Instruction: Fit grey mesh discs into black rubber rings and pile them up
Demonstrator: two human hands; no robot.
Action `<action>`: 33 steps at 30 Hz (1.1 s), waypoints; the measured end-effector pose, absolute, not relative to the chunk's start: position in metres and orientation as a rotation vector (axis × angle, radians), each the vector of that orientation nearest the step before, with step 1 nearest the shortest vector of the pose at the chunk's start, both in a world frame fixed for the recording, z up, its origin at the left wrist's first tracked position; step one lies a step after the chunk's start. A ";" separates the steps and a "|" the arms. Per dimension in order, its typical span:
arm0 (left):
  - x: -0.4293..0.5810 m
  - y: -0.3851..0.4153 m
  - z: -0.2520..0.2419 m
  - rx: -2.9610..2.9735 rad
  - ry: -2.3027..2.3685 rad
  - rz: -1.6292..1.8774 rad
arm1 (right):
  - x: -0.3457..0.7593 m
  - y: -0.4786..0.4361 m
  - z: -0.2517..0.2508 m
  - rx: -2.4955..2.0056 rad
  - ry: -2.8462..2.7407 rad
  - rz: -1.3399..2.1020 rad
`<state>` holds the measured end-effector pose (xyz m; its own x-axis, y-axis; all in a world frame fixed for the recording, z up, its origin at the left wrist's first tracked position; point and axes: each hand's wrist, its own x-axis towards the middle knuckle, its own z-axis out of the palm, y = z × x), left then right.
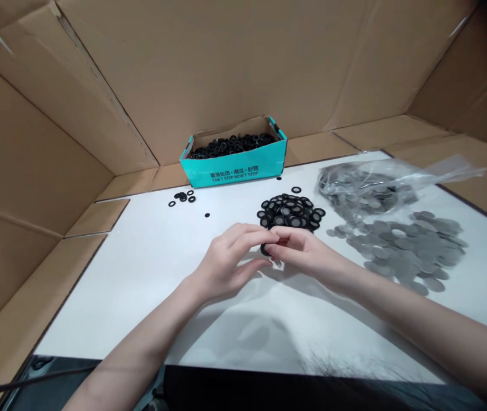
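Observation:
My left hand (232, 257) and my right hand (305, 250) meet fingertip to fingertip just above the white table top. Pinched between them is a small black ring (265, 249), partly covered by the fingers; whether a grey disc sits in it cannot be made out. My right thumb presses against the ring, and my left fingers close in from the other side. Directly behind my fingers lies a pile of black rings with grey centres (288, 210). To the right of my right hand spreads a heap of loose flat grey discs (410, 248).
A turquoise cardboard box (234, 170) filled with black rings stands at the back. Right of it lies a clear plastic bag (367, 185) with grey discs. Several loose black rings (191, 199) lie at the left. Cardboard walls (234, 63) surround the white table top (140, 268).

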<state>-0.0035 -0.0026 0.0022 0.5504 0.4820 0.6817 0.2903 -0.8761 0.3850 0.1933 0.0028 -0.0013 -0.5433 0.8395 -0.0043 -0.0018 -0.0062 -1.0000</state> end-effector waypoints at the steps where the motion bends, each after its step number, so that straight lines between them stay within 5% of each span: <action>1: -0.003 -0.002 0.002 2.561 0.651 1.244 | 0.193 0.003 -0.002 -0.887 -1.618 1.617; 12: -0.004 -0.002 0.003 2.530 0.623 1.196 | 0.193 0.005 -0.003 -0.866 -1.734 1.439; 22: -0.028 0.014 0.008 2.381 0.942 1.321 | 0.230 0.036 0.005 -1.248 -1.767 0.340; 33: -0.052 0.033 0.005 2.377 1.230 1.337 | 0.250 0.058 -0.010 -1.582 -1.754 0.249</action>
